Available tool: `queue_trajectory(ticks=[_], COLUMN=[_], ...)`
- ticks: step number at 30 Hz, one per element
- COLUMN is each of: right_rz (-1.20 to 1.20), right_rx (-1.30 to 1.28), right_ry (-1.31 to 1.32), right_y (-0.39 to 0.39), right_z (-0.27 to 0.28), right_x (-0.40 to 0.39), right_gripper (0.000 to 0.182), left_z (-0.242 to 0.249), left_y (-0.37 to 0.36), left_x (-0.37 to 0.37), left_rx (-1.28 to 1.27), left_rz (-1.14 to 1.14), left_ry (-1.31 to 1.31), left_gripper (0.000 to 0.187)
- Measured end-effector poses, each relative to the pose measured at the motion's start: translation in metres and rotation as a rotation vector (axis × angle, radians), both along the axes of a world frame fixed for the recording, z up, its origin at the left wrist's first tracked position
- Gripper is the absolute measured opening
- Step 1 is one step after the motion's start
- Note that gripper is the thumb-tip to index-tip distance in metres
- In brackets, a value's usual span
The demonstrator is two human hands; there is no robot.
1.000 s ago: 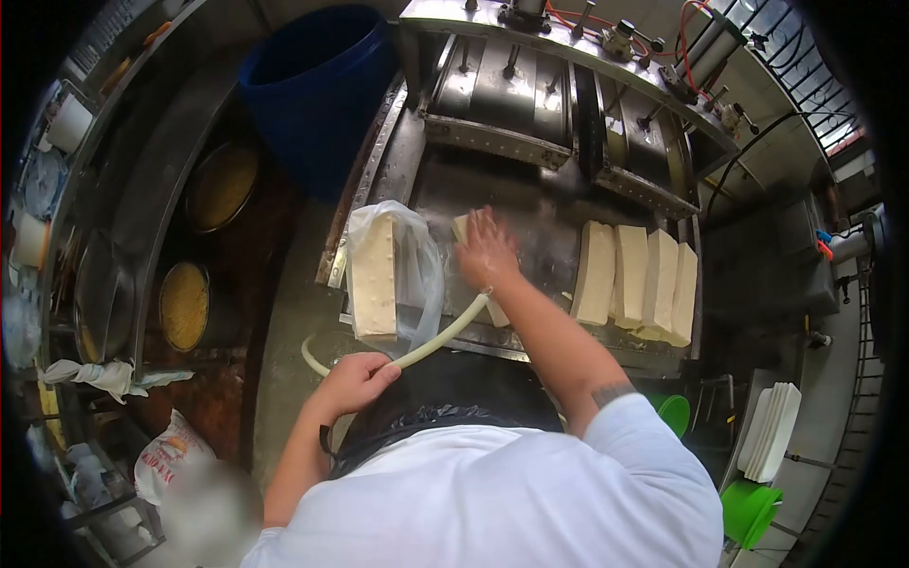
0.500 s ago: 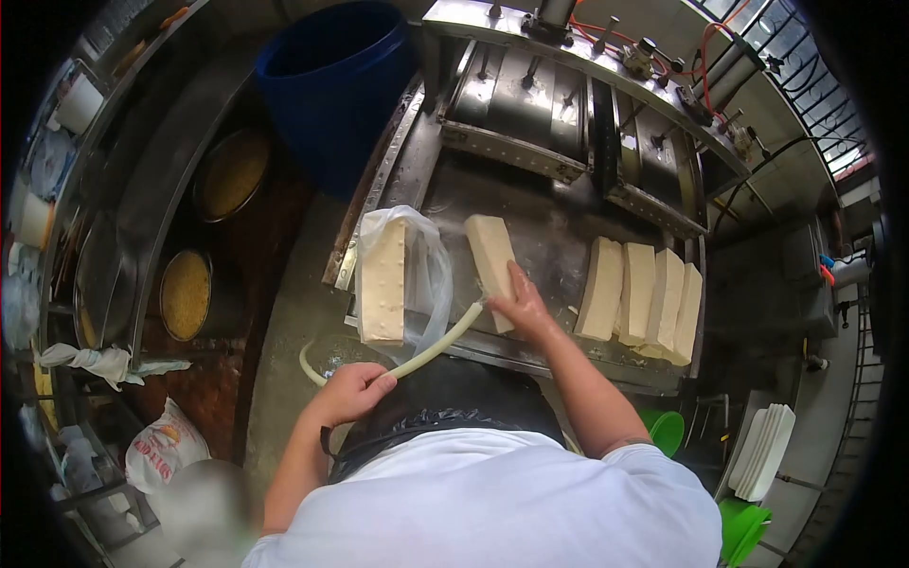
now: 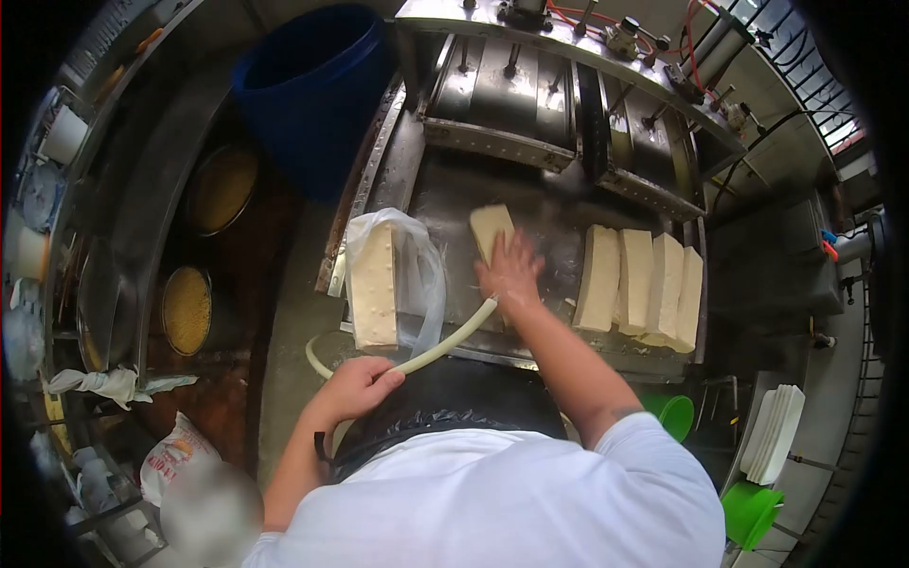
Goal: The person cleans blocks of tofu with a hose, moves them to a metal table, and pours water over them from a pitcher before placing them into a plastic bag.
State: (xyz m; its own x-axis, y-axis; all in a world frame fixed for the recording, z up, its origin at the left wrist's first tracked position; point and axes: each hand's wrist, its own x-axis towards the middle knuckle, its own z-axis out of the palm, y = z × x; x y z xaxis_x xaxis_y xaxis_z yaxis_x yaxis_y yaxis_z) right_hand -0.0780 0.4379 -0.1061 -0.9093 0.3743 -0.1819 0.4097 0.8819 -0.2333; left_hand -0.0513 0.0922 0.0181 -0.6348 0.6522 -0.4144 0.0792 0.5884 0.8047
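Note:
My left hand (image 3: pixel 363 387) is closed around a pale flexible hose (image 3: pixel 445 343). The hose's tip points up beside my right wrist, with water at its end. Fingers spread, my right hand (image 3: pixel 511 273) lies flat over a cream-coloured block (image 3: pixel 492 222) that looks like tofu, covering its near part. To the left, a similar dimpled block (image 3: pixel 375 284) stands partly inside a clear plastic bag (image 3: pixel 426 270). Several more long pale blocks (image 3: pixel 632 284) stand side by side at the right of the wet metal table (image 3: pixel 559 213).
Metal press frames (image 3: pixel 502 142) with rods and red air lines stand at the table's back. A blue barrel (image 3: pixel 308 104) is at the back left. Round trays (image 3: pixel 187 310) of yellowish material sit lower left. Green buckets (image 3: pixel 753 514) and white boards (image 3: pixel 774 435) are at the right.
My right hand has slid from the block's right side to flat across it, fingers now spread. The hose tip has shifted slightly right. My left hand keeps its grip.

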Motion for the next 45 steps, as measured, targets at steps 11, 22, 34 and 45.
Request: queue_trajectory(ticks=[11, 22, 34, 45], right_rz=[0.347, 0.275, 0.209, 0.194], right_rx=[0.129, -0.203, -0.135, -0.149], right_ry=[0.367, 0.592, 0.537, 0.261], right_y=[0.007, 0.026, 0.001, 0.005], right_z=[-0.017, -0.021, -0.007, 0.022], right_x=[0.018, 0.098, 0.064, 0.048], right_gripper=[0.055, 0.036, 0.029, 0.022], left_z=[0.001, -0.015, -0.001, -0.006], left_y=[-0.011, -0.027, -0.021, -0.027], left_x=[0.004, 0.006, 0.011, 0.021], left_rx=[0.041, -0.137, -0.095, -0.025], left_rz=[0.051, 0.012, -0.087, -0.029], left_ry=[-0.014, -0.098, -0.087, -0.038], left_gripper=[0.037, 0.040, 0.041, 0.040])
